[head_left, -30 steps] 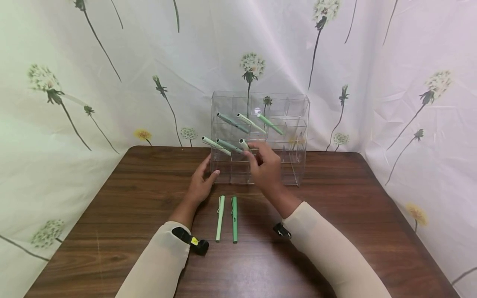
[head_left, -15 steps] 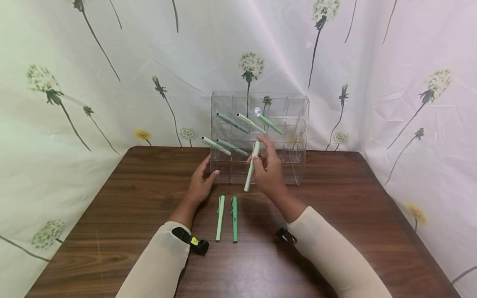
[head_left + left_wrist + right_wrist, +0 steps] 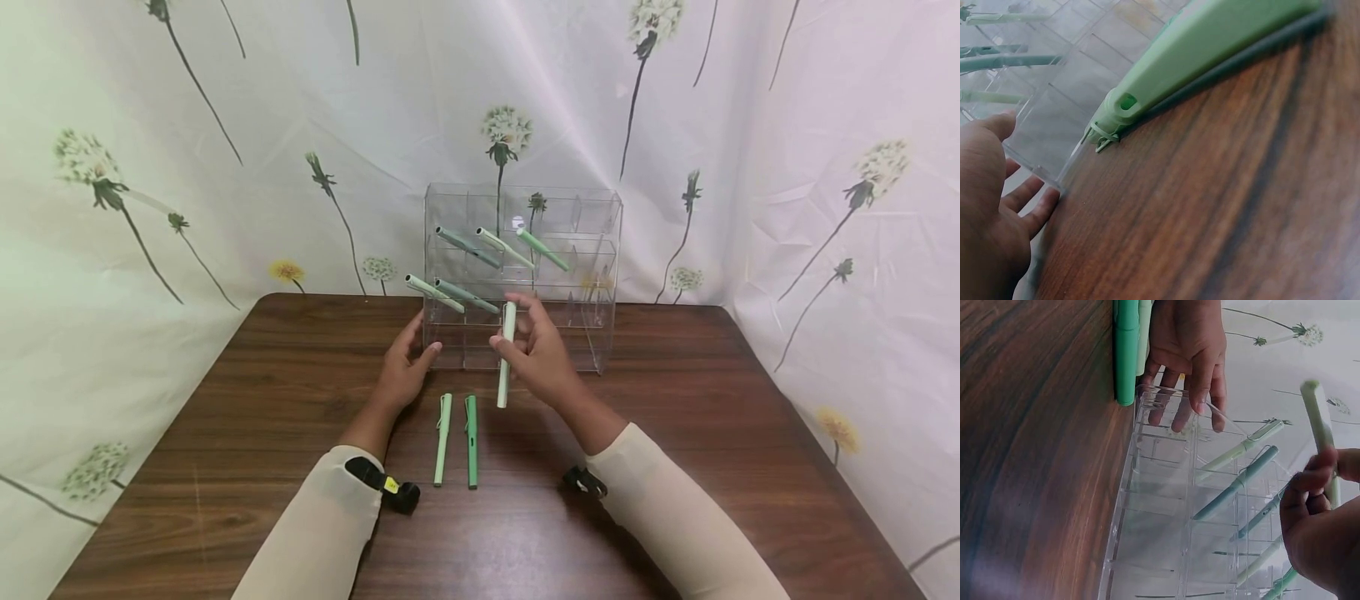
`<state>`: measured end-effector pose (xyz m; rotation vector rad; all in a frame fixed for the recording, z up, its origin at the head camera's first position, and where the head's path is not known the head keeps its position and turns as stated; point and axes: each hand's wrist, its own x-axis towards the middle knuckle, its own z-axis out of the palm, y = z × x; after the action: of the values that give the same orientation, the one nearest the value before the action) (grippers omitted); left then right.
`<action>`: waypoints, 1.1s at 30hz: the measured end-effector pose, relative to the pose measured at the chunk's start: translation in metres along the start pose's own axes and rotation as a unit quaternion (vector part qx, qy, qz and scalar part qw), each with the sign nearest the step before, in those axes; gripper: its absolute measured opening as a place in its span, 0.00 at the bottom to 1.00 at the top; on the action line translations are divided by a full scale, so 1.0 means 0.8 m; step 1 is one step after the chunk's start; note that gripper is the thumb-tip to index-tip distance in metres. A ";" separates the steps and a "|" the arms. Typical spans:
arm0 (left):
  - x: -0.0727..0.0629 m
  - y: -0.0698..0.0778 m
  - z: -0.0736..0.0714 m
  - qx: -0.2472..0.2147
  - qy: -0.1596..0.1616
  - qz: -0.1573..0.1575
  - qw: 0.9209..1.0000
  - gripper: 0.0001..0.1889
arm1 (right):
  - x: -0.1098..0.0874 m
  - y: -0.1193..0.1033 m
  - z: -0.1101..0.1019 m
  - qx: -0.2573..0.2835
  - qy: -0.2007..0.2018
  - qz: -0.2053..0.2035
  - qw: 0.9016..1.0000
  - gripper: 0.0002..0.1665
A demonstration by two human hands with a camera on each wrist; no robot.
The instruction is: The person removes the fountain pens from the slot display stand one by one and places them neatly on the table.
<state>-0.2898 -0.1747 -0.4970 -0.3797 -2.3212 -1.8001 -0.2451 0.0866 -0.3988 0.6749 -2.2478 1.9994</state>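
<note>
My right hand (image 3: 543,346) pinches a pale mint pen (image 3: 506,367) between thumb and fingers, in front of the clear acrylic organizer (image 3: 592,342). The pen stands nearly upright, its lower end above the table. My left hand (image 3: 403,371) rests against the organizer's lower left side, fingers extended along the wall and thumb toward the front, as the left wrist view also shows. Several green and teal pens lean in its compartments, among them a teal pen (image 3: 467,247) in a higher row and a light green pen (image 3: 435,293) lower down.
On the brown wooden table (image 3: 300,467), a light green pen (image 3: 443,442) and a darker green pen (image 3: 472,442) lie side by side in front of the organizer, between the forearms. A white curtain (image 3: 322,100) printed with dandelions stands behind.
My right hand has drawn the pale mint pen out of the organizer's lower row, turned it toward upright and brought it lower and nearer. The left hand has stayed at the organizer's side.
</note>
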 end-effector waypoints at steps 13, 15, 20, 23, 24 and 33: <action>0.000 0.003 0.000 0.007 -0.003 -0.002 1.000 0.37 | -0.012 0.004 -0.017 -0.033 -0.037 0.054 0.997 0.43; 0.000 0.003 0.000 0.004 -0.003 -0.003 1.000 0.37 | -0.013 0.006 -0.021 -0.030 -0.040 0.062 0.997 0.43; 0.000 0.001 0.001 0.004 0.000 0.002 1.000 0.37 | -0.018 0.010 -0.027 -0.020 -0.056 0.098 0.993 0.45; 0.001 0.000 0.001 0.007 0.005 0.003 1.000 0.37 | -0.022 0.010 -0.030 -0.008 -0.073 0.121 0.990 0.47; 0.001 0.000 0.001 0.006 0.005 0.003 1.000 0.37 | -0.023 0.011 -0.031 -0.001 -0.080 0.127 0.989 0.47; 0.001 -0.002 0.002 0.000 0.003 0.003 1.000 0.36 | -0.037 0.020 -0.031 0.005 -0.120 0.152 0.981 0.48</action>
<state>-0.2911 -0.1731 -0.4987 -0.3799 -2.3143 -1.7962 -0.2302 0.1199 -0.4193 0.6377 -2.6225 2.1633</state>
